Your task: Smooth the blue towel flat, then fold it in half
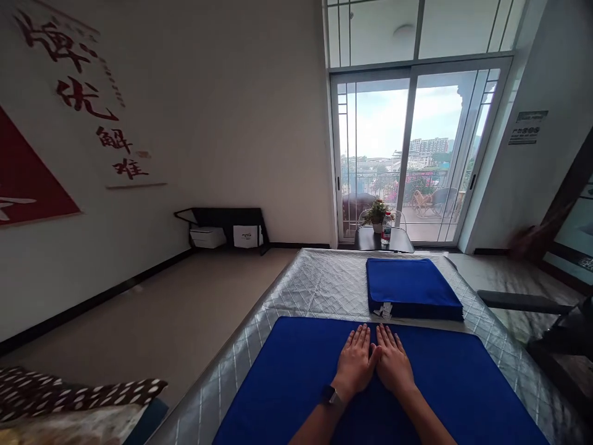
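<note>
A blue cloth [287, 377] lies spread flat over the near part of a table with a silver quilted cover [315, 281]. My left hand [356, 358], with a dark watch on its wrist, rests palm down on the cloth near its far edge. Beside it, my right hand [393, 358] lies flat too, thumbs touching or nearly so. Both hands have their fingers stretched forward and hold nothing. Just beyond the cloth, to the right, sits a neat stack of folded blue cloths [410, 284] with white tags at its near left corner.
Past the table's far end, a small black table [398, 242] carries a potted plant [377, 215] and a water bottle [386, 228]. A dark padded bar [523, 303] juts in at the right. A spotted fabric [83, 398] lies at lower left.
</note>
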The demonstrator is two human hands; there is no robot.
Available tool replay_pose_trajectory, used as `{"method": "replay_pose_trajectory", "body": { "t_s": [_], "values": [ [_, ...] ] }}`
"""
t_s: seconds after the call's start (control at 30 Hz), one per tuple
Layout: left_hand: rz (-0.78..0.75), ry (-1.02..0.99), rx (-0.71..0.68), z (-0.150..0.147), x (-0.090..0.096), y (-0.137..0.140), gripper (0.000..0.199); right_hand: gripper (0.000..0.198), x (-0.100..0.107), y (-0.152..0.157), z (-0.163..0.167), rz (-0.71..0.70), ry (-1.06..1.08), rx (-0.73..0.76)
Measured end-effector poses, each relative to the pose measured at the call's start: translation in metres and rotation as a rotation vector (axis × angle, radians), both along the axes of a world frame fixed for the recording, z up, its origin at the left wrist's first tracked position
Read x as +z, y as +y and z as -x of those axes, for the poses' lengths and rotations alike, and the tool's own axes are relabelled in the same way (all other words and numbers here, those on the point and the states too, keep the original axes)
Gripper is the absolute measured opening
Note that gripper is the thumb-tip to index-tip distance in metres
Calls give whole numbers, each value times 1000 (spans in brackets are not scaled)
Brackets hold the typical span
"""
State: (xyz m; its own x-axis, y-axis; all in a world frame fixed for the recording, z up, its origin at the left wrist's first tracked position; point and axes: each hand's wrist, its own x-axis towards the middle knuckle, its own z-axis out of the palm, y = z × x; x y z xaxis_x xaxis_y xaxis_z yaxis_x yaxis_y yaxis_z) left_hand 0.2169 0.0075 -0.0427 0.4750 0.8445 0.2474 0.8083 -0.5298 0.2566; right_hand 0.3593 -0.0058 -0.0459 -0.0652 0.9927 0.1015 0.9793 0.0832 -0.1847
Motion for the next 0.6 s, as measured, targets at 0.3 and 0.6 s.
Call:
{"method": "replay_pose_trajectory", "body": {
  "t_s": [0.3, 0.6],
  "values": [
    [19, -25, 13, -1, -8, 6, 67, 62, 5, -4, 0, -40, 45, 29],
    [20, 6, 131, 54, -13, 31, 75, 67, 0, -8, -57, -33, 13, -124]
  ]
}}
